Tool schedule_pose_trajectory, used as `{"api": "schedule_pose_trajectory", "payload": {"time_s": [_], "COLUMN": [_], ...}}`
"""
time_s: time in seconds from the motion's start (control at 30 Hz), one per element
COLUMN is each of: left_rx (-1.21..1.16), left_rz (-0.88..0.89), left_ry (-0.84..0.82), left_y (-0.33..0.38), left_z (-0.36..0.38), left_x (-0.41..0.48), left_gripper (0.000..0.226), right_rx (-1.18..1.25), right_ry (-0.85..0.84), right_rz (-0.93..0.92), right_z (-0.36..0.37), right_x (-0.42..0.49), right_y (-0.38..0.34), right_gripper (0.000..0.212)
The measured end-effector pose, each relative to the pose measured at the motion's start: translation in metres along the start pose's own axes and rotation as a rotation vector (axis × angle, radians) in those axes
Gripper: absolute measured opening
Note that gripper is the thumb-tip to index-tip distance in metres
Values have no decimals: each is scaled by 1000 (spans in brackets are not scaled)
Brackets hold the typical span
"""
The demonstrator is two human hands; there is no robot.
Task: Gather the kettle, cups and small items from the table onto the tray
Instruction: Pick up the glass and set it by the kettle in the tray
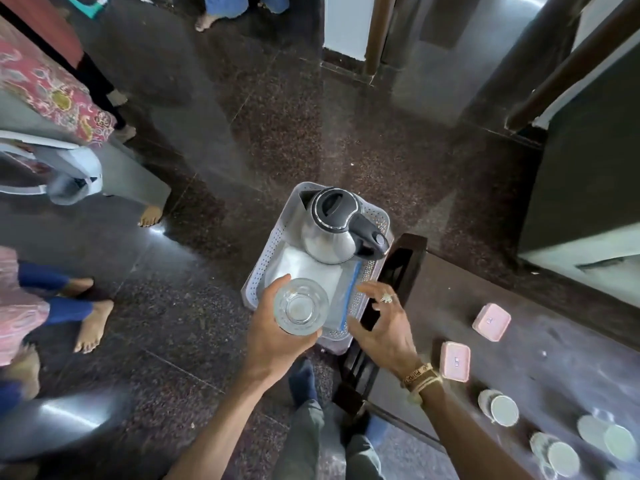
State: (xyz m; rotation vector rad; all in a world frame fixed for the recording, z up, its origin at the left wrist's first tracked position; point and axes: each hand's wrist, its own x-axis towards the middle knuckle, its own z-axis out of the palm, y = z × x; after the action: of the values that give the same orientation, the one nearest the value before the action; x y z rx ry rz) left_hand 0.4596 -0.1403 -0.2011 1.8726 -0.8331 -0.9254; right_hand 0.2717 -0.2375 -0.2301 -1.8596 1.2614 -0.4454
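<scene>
Your left hand (273, 337) grips one clear glass (300, 305) over the near end of the perforated tray (369, 306); lower it upright onto the bare corner, clear of the single steel kettle (334, 226) standing at the far end. Your right hand (384, 327) hovers spread and empty beside the rim. On the table (540, 344): two pink lidded boxes (491, 322), at least four cups (504, 410).

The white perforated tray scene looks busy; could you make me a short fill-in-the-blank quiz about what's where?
1. The steel kettle with the black lid stands on the white perforated ____.
2. The left hand holds a clear ____.
3. Two pink lidded boxes lie on the dark ____.
4. The right hand, wearing a ring, holds ____.

Missing words: tray; glass; table; nothing
</scene>
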Motion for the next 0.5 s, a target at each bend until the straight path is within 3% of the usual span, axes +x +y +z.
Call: {"api": "schedule_pose_trajectory", "payload": {"time_s": [0.17,0.3,0.4,0.5], "left_rx": [36,-18,-64,-88], "left_rz": [23,5,20,18], "left_ry": [-37,-103,-177,-219], "left_y": [6,9,13,20], "left_z": [-8,-9,-7,-3], "left_x": [-12,-18,-26,-38], "left_gripper": [88,98,103,104], "right_rx": [14,-45,-54,-44], "right_ry": [-269,-313,-267,-188], "right_rz": [-15,-74,-136,-160], "right_z": [13,22,24,18], "right_x": [-22,-20,-25,-34], "right_y": [-17,-29,-39,-43], "right_gripper": [81,98,97,80]}}
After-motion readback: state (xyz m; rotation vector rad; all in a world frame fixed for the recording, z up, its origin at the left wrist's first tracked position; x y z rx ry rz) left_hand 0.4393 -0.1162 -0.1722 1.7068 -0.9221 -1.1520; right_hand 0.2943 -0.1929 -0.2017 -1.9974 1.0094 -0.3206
